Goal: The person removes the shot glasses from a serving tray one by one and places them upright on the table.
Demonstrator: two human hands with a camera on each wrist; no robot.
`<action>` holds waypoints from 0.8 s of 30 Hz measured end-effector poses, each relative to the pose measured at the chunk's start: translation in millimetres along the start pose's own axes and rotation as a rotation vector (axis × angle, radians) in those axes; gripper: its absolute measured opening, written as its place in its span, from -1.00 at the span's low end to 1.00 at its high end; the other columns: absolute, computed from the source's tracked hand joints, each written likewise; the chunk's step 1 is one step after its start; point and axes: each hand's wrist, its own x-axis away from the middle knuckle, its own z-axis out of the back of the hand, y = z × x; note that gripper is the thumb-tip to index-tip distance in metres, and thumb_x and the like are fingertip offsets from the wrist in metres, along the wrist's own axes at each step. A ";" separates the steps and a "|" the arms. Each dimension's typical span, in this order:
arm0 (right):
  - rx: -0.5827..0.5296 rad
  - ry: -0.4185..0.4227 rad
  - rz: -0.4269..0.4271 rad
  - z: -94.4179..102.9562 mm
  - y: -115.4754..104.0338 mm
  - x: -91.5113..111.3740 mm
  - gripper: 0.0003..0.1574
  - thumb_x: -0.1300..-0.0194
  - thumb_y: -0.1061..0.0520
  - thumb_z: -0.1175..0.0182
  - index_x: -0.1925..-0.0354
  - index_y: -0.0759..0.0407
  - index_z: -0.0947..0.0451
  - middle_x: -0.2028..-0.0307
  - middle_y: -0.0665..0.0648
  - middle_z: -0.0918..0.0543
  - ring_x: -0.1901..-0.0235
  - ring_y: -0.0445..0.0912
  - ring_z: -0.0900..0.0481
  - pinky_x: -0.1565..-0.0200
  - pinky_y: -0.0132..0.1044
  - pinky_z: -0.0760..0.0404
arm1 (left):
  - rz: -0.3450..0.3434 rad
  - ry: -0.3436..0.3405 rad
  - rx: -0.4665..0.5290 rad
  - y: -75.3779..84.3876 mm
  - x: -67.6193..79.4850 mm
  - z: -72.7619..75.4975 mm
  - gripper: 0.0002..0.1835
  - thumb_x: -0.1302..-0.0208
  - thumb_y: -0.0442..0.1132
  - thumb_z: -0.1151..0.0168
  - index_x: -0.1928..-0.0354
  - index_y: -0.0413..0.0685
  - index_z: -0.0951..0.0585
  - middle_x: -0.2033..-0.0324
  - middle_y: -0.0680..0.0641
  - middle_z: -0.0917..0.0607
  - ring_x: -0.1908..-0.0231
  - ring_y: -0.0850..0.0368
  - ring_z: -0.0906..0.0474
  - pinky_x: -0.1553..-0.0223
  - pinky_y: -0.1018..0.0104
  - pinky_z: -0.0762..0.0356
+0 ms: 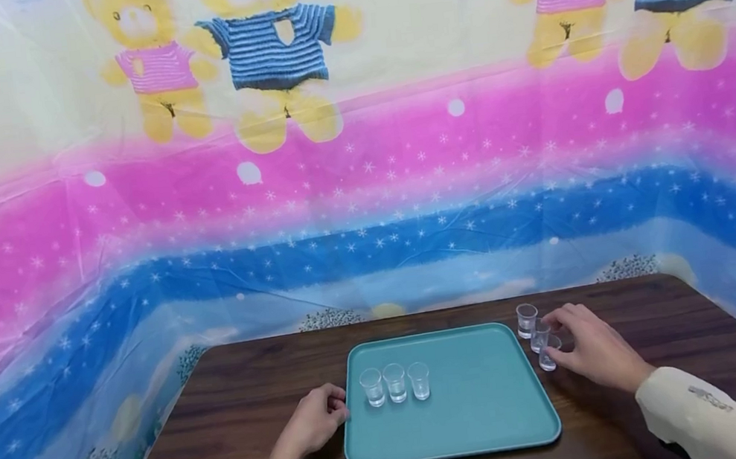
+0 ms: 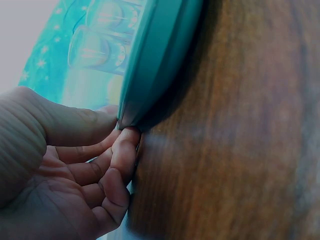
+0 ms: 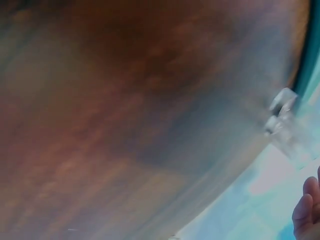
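A teal tray lies on a dark wood table. Three small transparent shot glasses stand in a row on its left half; the middle one is upright like the others. At the tray's left rim my left hand pinches the edge, thumb on top and fingers below, as the left wrist view shows. Beyond the tray's right rim, three more shot glasses stand in a line on the table, the farthest glass unobstructed. My right hand is beside the nearer two, thumb and fingers spread; contact cannot be made out.
The wooden table extends on both sides of the tray. Behind it hangs a printed curtain with bears and snowflakes, close along the table's back edge. The right wrist view is blurred and shows mostly tabletop.
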 end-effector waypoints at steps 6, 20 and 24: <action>-0.087 -0.046 0.048 -5.0 -26.0 -12.1 -0.57 0.06 -0.01 -0.29 0.16 -0.06 -0.43 0.30 -0.11 -0.40 0.36 -0.20 -0.37 0.41 -0.32 -0.40 | 0.002 0.009 -0.009 -1.8 1.0 0.1 -0.76 -0.15 -0.34 -0.07 0.14 -0.29 -0.43 0.44 -0.01 -0.47 0.44 0.15 -0.38 0.43 0.26 -0.35; -0.196 -0.136 0.190 -39.5 -92.6 -35.9 -0.50 0.04 -0.04 -0.27 0.08 -0.06 -0.40 0.24 -0.11 -0.43 0.25 -0.21 -0.38 0.28 -0.30 -0.41 | 0.004 0.009 -0.018 0.9 0.7 1.0 -0.77 -0.14 -0.34 -0.07 0.14 -0.27 -0.43 0.44 -0.01 -0.47 0.44 0.15 -0.39 0.42 0.25 -0.35; -0.204 -0.172 0.198 -46.5 -106.3 -39.7 -0.51 0.02 -0.07 -0.25 0.07 -0.11 -0.38 0.25 -0.14 -0.41 0.25 -0.22 -0.37 0.27 -0.31 -0.40 | -0.001 0.012 -0.015 2.0 0.3 0.5 -0.77 -0.14 -0.35 -0.07 0.14 -0.28 -0.43 0.44 -0.01 -0.47 0.44 0.14 -0.39 0.42 0.25 -0.35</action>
